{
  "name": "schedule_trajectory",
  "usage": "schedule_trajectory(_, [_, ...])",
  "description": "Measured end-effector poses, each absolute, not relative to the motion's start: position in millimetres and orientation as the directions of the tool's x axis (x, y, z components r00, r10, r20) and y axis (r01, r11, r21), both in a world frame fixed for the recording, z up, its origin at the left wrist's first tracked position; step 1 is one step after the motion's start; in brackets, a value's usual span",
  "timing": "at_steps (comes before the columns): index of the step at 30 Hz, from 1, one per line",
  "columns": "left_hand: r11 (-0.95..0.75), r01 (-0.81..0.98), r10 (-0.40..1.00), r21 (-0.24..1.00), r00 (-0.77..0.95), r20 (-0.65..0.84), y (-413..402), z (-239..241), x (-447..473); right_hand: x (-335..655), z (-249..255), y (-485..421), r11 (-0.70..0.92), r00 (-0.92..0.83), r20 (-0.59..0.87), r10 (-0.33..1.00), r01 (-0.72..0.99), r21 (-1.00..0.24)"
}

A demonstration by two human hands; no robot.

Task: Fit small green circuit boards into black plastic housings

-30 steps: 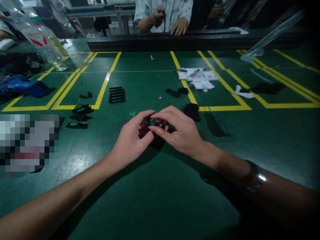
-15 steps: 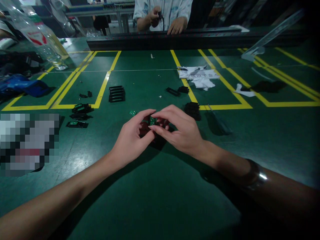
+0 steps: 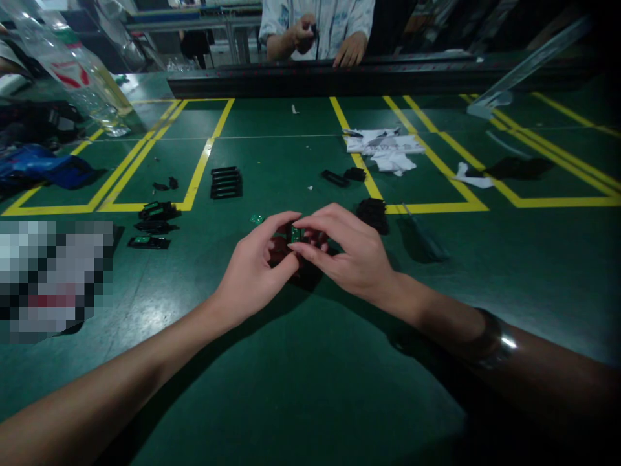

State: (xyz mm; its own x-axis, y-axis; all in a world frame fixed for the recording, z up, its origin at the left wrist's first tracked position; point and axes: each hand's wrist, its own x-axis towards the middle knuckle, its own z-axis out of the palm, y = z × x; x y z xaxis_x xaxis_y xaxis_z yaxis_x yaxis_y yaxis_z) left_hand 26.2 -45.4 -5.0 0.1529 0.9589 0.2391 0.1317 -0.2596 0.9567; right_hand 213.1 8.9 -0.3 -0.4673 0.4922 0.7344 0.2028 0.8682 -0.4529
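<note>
well, near the middle of the frame the right hand pinches a small green board between thumb and forefinger. the left hand arches its thumb and forefinger around the same spot; whether they press on the board, i cannot tell from here. just beyond the left hand lies a loose green piece on the green table. right of the right hand sits a pile of black parts. further out, left of centre, are a row of black frames and some black holders. crumpled white paper lies upper right, a clear bottle stands upper left, and at the top another person's hand rests by a long black beam.
</note>
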Motion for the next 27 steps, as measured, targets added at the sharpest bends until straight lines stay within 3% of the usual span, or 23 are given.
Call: schedule_trajectory(27, [-0.263, 0.053, 0.951, 0.963, 0.182, 0.249, -49.2, 8.4, 23.7, 215.0, -0.7, 9.4, 0.899, -0.499, 0.752, 0.43, 0.163, -0.406])
